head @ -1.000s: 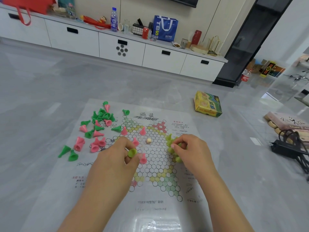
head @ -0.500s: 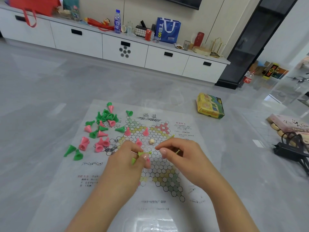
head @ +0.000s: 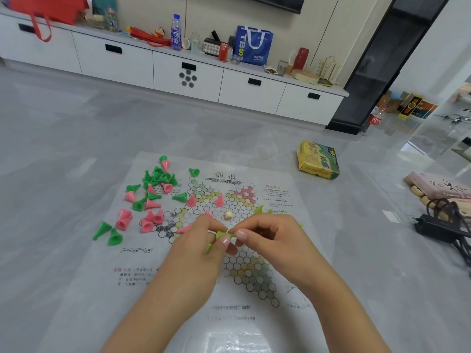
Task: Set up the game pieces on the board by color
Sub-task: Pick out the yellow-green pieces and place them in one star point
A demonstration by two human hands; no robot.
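Note:
A paper checkers board point(head: 244, 273) with a hexagon star grid lies on the grey floor. My left hand point(head: 196, 248) and my right hand point(head: 270, 240) meet over its middle, both pinching a light green cone piece point(head: 222, 235). More light green pieces point(head: 260, 208) peek out behind my right hand. Two pink cones point(head: 191, 200) stand on the grid's upper part, and a small cream bead point(head: 228, 215) sits near the centre. A loose heap of dark green and pink cones point(head: 153, 197) lies on the board's left margin.
A yellow-green game box point(head: 318, 160) lies on the floor beyond the board to the right. A black adapter with cables point(head: 438, 228) and a pink box point(head: 443, 189) are at the far right. A white cabinet point(head: 188, 72) with bottles and bags runs along the back wall.
My right hand left the light green pieces at the board's right and came to the centre. It now pinches the light green piece that my left hand holds.

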